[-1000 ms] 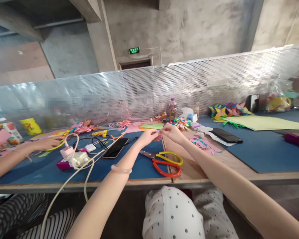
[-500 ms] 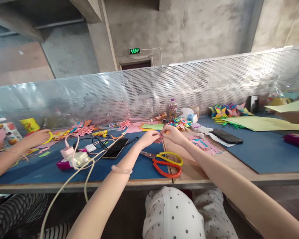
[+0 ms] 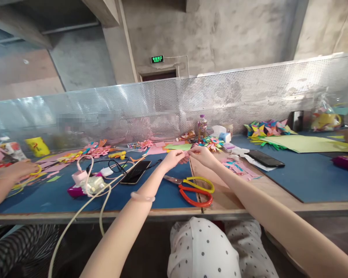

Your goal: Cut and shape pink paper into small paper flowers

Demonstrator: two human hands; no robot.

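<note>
My left hand point(image 3: 174, 159) and my right hand point(image 3: 203, 156) meet fingertip to fingertip above the table's middle seam, both pinched. What sits between their fingers is too small and covered to make out. Just below them, scissors point(image 3: 177, 181) with one yellow and one red handle lie on the table, blades pointing left. A multicoloured paper flower point(image 3: 214, 143) is behind my right hand. To its right is a heap of pink and blue paper strips point(image 3: 239, 169). Pink paper sheets point(image 3: 156, 149) and a green sheet point(image 3: 178, 147) lie beyond my left hand.
On the left lie a phone point(image 3: 135, 172), chargers point(image 3: 94, 185) and a pale cable point(image 3: 75, 216) hanging off the edge. Another person's hand point(image 3: 20, 170) works there with scissors. A second phone point(image 3: 265, 158), yellow-green paper point(image 3: 310, 144) and a bottle point(image 3: 202, 126) stand or lie farther right and back.
My hands stay pinched together, with the right fingers slightly lowered. The neighbour's hand on the left has drawn back leftward. The yellow-green sheet raised at the far right has left view.
</note>
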